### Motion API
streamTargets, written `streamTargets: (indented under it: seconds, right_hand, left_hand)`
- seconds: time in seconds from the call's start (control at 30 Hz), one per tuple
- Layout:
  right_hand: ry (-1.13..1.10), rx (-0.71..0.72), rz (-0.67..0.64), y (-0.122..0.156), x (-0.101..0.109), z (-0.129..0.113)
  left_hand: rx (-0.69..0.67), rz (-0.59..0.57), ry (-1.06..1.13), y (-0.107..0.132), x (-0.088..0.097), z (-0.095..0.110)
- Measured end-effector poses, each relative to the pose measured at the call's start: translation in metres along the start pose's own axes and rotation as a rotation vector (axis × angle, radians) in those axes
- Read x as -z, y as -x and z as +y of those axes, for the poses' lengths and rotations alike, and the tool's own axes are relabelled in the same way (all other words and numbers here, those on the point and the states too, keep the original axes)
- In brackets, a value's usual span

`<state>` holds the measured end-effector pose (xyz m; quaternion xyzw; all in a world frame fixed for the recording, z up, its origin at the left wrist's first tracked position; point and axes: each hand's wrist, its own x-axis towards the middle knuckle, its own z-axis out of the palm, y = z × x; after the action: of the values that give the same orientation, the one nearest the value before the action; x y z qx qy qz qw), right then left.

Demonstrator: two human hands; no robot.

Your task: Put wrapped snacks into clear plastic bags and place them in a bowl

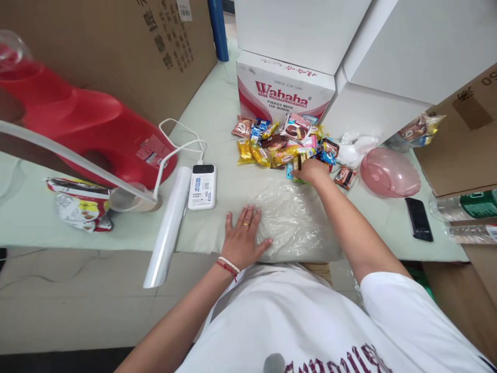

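Observation:
My left hand (243, 235) lies flat with its fingers spread, on the left edge of a clear plastic sheet (297, 223) at the table's front edge. My right hand (312, 171) reaches past the sheet to the near side of a heap of wrapped snacks (285, 150). Its fingers are closed on a small wrapped snack (299, 162), mostly hidden by the hand. Yellow, blue, brown and pink wrappers make up the heap. One brown snack packet (345, 177) lies apart, to the right of my right hand.
Behind the heap stands a Wahaba water carton (285, 93). A pink translucent bowl (390, 173) and a black phone (419, 219) lie right. Left are a white power bank (202, 187) with its cable, a plastic film roll (169, 228) overhanging the edge, and a red jug (97, 129).

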<state>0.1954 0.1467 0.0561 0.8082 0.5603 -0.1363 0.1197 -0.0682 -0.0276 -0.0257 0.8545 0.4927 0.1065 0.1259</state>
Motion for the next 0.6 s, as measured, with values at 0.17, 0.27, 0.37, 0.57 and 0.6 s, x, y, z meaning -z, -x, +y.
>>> streamTargets:
  seconds: [0.17,0.27,0.37,0.57,0.6]
  right_hand:
    - [0.017,-0.004,0.038,0.029,0.0,0.019]
    - [0.006,0.085,0.134,0.068,0.004,0.043]
    - [-0.04,0.248,0.217,0.11,0.007,0.059]
    - [-0.026,0.587,-0.073,0.147,-0.028,0.041]
    - [0.009,0.575,-0.107,0.145,-0.036,0.039]
  left_hand:
    - [0.04,0.002,0.02,0.0,-0.001,0.0]
    - [0.055,-0.004,0.037,-0.001,0.001,0.002]
    - [0.069,-0.014,0.058,-0.003,0.004,0.003]
    - [0.047,-0.081,0.034,-0.015,0.012,-0.006]
    - [0.028,-0.099,0.024,-0.016,0.013,-0.01]
